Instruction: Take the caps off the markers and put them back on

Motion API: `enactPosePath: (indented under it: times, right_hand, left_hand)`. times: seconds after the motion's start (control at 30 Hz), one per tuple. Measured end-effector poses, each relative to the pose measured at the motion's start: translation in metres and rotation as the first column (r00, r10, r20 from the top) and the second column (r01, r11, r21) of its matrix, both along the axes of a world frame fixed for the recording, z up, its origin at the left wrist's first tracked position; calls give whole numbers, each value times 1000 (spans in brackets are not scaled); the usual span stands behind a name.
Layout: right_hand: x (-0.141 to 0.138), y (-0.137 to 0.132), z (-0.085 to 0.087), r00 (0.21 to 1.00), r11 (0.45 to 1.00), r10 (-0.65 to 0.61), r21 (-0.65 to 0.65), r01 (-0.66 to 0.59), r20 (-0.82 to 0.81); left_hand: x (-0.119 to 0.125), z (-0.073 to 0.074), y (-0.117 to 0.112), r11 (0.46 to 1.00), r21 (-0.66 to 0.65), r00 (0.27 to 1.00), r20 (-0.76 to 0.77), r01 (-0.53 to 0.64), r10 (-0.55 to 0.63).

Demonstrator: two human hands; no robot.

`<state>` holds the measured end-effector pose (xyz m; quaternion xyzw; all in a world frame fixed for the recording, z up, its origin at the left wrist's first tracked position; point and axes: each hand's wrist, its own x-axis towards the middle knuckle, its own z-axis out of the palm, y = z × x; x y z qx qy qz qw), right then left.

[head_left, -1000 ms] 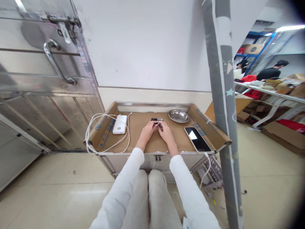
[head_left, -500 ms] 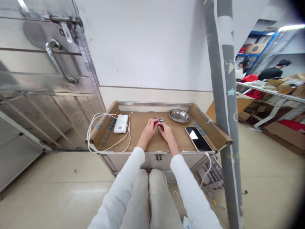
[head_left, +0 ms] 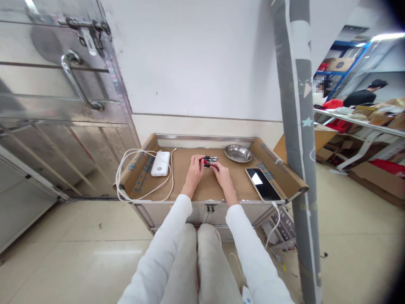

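Fingertips sit a bit farther apart than half a second ago, so more of the dark rods (head_left: 211, 158) shows; the rest of the tray looks unchanged. Head view: rods lie mid-tray, long axis left-right, just right of the left hand (head_left: 195, 170) and ahead of the right hand (head_left: 224, 177). Left is nearer, apparently touching their left end; its fingers are curled, can't tell if gripping. Right thumb and finger look pinched on a small red piece (head_left: 216, 166), too small to identify. Surface: cardboard-lined tray (head_left: 183, 157), flat, raised sides. Power bank (head_left: 160, 164) and white cable (head_left: 172, 167) at left, steel bowl (head_left: 238, 154) far right, phone (head_left: 268, 190) near right. Room: metal door (head_left: 47, 105) left, pale wall (head_left: 202, 63) ahead, wrapped pole (head_left: 305, 177) right, people (head_left: 360, 98) behind it.
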<state>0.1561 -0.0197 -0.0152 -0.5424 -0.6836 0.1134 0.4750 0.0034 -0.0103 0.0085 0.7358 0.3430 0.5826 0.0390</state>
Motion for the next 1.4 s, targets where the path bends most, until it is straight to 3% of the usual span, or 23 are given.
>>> enactPosePath:
  times: [0.2,0.3,0.47,0.67,0.83,0.93,1.1,1.4]
  right_hand:
    - [-2,-5,5,999,999,-43,-1,43,30]
    - [0,-6,5,991,991,-133,21,133,25]
    - [2,-5,2,970,969,-243,52,242,15]
    - [-2,-2,-1,961,980,-193,83,180,199]
    - [-3,-5,-3,961,987,-143,109,120,236]
    - [-4,-8,-2,960,991,-113,93,92,257]
    - [-3,-10,-3,961,994,-90,91,68,262]
    - [2,-6,-10,974,997,-73,35,67,215]
  left_hand:
    - [-1,4,-2,998,-58,999,24,-32,33]
    - [-2,2,0,996,-79,999,34,-27,30]
    - [-1,-10,13,977,-180,989,-77,110,-125]
    - [1,-17,18,923,-336,930,-243,186,-276]
    - [-1,-11,15,951,-303,902,-395,55,-178]
    - [-2,-11,16,961,-276,911,-392,17,-129]
    - [-1,-17,19,939,-339,939,-301,57,-165]
    - [-1,-14,15,956,-281,910,-370,85,-190]
